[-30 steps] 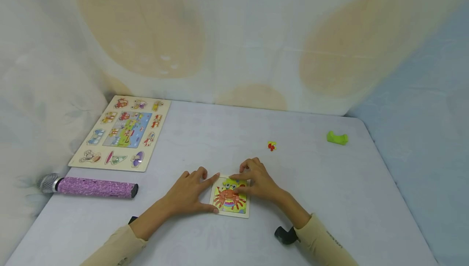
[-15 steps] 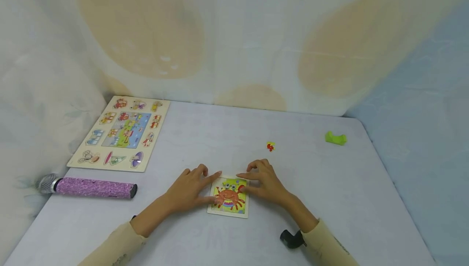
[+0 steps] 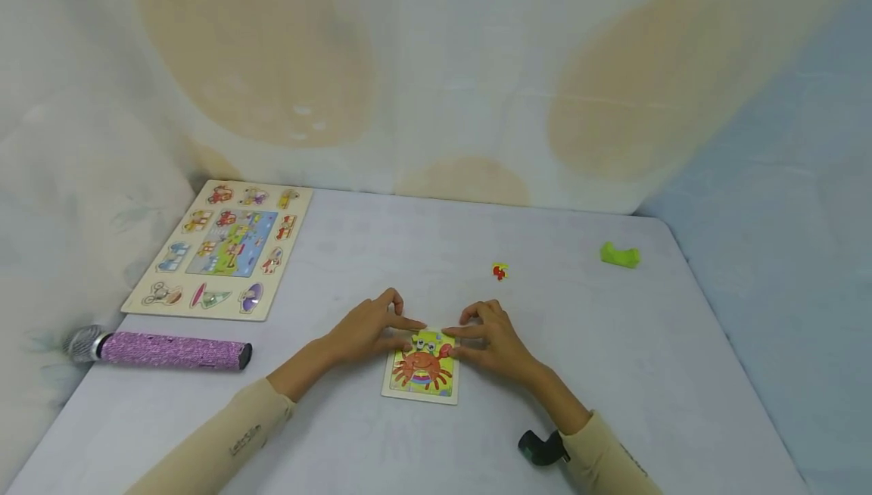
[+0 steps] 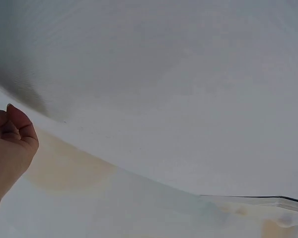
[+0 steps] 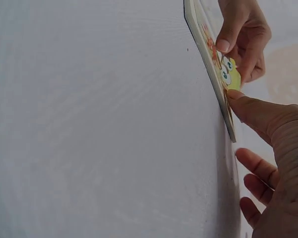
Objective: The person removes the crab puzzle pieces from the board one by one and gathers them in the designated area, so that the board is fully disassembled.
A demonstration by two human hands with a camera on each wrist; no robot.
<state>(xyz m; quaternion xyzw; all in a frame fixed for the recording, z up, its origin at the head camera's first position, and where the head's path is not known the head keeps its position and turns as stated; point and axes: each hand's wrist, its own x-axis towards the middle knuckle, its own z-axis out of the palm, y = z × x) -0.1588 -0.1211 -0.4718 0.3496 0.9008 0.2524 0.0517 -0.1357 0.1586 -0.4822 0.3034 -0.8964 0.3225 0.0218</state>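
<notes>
A small crab jigsaw puzzle (image 3: 422,371) in a pale tray lies in front of the person in the head view. My left hand (image 3: 365,331) holds its upper left part, the thumb on the picture and the index finger at the top edge. My right hand (image 3: 495,344) holds the upper right corner between thumb and index finger, its other fingers bent. Seen from the right wrist, a yellow-green part with eyes (image 5: 232,74) shows between both hands; whether it stands raised I cannot tell. The left wrist view catches only part of the left hand (image 4: 11,144), fingers curled.
One loose red and yellow puzzle piece (image 3: 500,272) lies beyond the right hand. Farther right is a bright green curved object (image 3: 620,255). A vehicle puzzle board (image 3: 157,304) and a purple glittery microphone (image 3: 173,350) lie at left. A black object (image 3: 541,448) sits beside the right sleeve.
My left hand has moved from the puzzle's left side up and right to its top. My right hand has drawn slightly outward from the picture to the upper right corner.
</notes>
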